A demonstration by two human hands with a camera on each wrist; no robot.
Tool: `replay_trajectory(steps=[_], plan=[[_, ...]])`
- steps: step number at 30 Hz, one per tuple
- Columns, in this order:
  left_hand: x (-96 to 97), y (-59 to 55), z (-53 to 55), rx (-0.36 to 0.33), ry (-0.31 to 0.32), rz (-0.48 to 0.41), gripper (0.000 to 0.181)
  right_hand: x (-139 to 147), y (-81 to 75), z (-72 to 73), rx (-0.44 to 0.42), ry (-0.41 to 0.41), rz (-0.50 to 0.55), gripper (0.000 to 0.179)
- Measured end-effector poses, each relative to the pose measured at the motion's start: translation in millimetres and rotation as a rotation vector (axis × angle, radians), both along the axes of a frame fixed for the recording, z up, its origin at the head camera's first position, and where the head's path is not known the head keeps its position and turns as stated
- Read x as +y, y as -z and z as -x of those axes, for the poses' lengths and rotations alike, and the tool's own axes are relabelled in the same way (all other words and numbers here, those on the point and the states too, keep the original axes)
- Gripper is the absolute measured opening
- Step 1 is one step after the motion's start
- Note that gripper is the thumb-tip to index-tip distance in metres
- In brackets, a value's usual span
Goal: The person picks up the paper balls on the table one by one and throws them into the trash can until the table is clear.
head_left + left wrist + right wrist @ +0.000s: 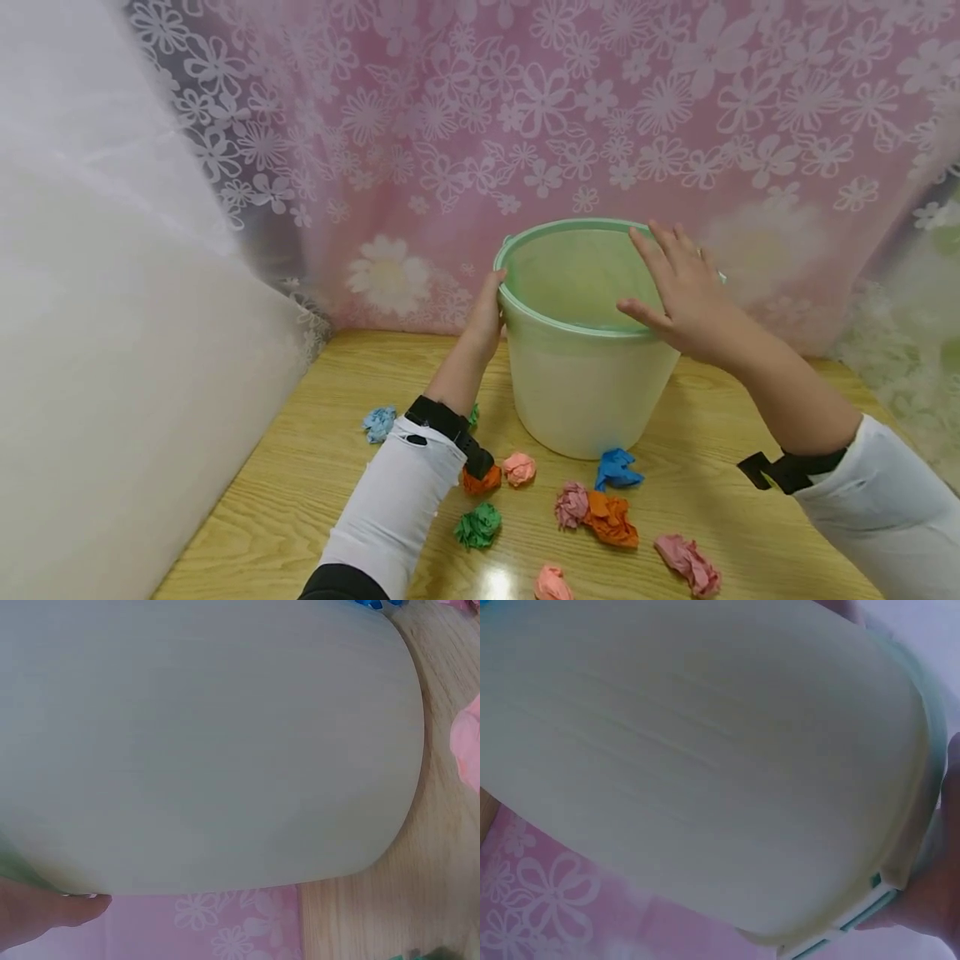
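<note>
A pale bucket (585, 383) with a mint-green rim stands upright on the wooden table, its opening facing up. My left hand (486, 317) grips the bucket's left side at the rim, thumb tip at the edge; its other fingers are mostly hidden. In the left wrist view, a finger (82, 909) lies against the outer wall of the bucket (225, 750). Over the right part of the rim, my right hand (686, 292) has its fingers spread and holds nothing. The right wrist view shows the bucket's wall (690, 765) close up, with part of that hand (930, 892) beyond the rim.
Crumpled paper balls lie in front of the bucket: blue (617, 469), orange (611, 518), green (478, 526), and several pink ones, including one at the right (688, 565). A light blue ball (379, 423) lies left. A pink flowered curtain (525, 125) hangs behind the table (262, 467).
</note>
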State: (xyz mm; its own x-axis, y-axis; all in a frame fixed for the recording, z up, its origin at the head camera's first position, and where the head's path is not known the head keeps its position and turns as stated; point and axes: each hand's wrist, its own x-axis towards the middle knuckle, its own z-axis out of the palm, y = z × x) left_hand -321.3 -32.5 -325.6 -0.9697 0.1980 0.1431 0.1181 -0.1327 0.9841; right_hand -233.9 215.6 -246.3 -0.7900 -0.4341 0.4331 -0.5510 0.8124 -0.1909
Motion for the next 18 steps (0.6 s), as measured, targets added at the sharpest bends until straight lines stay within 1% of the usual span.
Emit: replay_trajectory(steps=[3, 8, 10, 13, 15, 18], plan=[[-1.4, -0.2, 0.6, 0.004, 0.0, 0.001, 0.066, 6, 4.4, -10.6, 0.023, 0.016, -0.009, 0.078], [0.6, -0.7, 0.5, 0.006, 0.015, 0.006, 0.065, 21, 16.2, -34.7, 0.06, 0.035, 0.045, 0.077], [0.8, -0.6, 0.6, 0.004, 0.016, 0.005, 0.065, 26, 24.1, -44.0, 0.09, 0.033, 0.066, 0.076], [-0.4, -0.1, 0.5, -0.005, 0.013, 0.003, 0.065, 31, 41.1, -57.7, 0.141, 0.035, 0.107, 0.076], [-1.1, -0.7, -0.3, -0.006, 0.007, 0.002, 0.065, 34, 55.5, -66.7, 0.162, 0.048, 0.133, 0.077], [-1.5, -2.3, -1.3, 0.001, 0.007, 0.003, 0.065, 39, 80.2, -79.6, 0.163, 0.061, 0.156, 0.079]])
